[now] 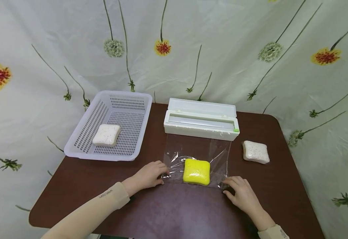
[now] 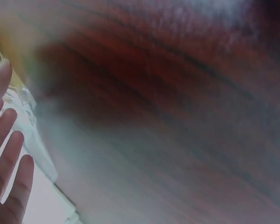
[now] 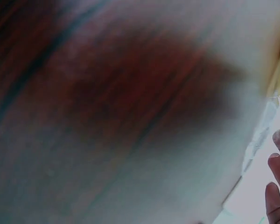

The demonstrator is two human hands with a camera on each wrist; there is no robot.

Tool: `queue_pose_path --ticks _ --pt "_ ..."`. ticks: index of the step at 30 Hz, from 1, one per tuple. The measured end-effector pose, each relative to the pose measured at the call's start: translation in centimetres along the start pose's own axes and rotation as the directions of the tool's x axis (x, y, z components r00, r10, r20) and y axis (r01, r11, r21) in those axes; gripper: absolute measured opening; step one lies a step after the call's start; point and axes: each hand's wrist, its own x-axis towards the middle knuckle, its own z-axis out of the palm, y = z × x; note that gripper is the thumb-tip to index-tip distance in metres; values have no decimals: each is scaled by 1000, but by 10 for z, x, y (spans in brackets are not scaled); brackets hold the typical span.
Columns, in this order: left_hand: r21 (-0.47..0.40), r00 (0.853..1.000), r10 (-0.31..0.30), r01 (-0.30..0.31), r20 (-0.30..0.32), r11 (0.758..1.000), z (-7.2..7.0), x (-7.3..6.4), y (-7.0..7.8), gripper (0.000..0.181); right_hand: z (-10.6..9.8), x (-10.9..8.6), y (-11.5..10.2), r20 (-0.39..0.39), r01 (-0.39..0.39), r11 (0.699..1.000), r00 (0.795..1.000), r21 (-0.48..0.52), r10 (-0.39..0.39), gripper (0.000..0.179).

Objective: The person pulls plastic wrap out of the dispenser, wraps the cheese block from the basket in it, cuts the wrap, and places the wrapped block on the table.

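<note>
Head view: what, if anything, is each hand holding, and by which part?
The film, by its near corners: the left hand pinches the left one, the right hand the right one.

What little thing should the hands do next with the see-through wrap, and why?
I'd probably lift the near edge of the cling film over the yellow sponge. The left hand and right hand hold the film's near corners, and the sponge sits close to that edge, so a small fold might start covering it.
</note>
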Motion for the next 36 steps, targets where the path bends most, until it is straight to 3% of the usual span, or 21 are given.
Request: queue_pose_path --ticks 5,9,18,22,25,31,36 --pt "-4 1000 13 -13 26 1000 2 3 -6 33 2 -1 3 54 3 999 999 -33 -1 40" --pt "-4 998 39 -38 43 999 6 1 -8 32 4 -4 5 47 15 999 999 -47 -13 37" --pt "13 995 96 -96 -13 995 10 -1 -14 12 7 -3 10 -63 57 998 996 -31 -59 32" --pt "21 991 126 -125 -51 992 9 0 -16 9 3 2 12 -68 68 998 995 -12 -69 29" --pt "-11 992 102 -103 -71 995 8 -1 -16 11 -2 4 13 -49 42 999 998 31 -40 26" --pt "-111 997 -24 16 -75 994 4 1 -11 7 -13 12 13 -4 -94 984 995 152 95 20" --pt "-185 986 -129 109 -102 977 2 6 -10 6 -19 20 13 39 -200 961 980 190 196 17"
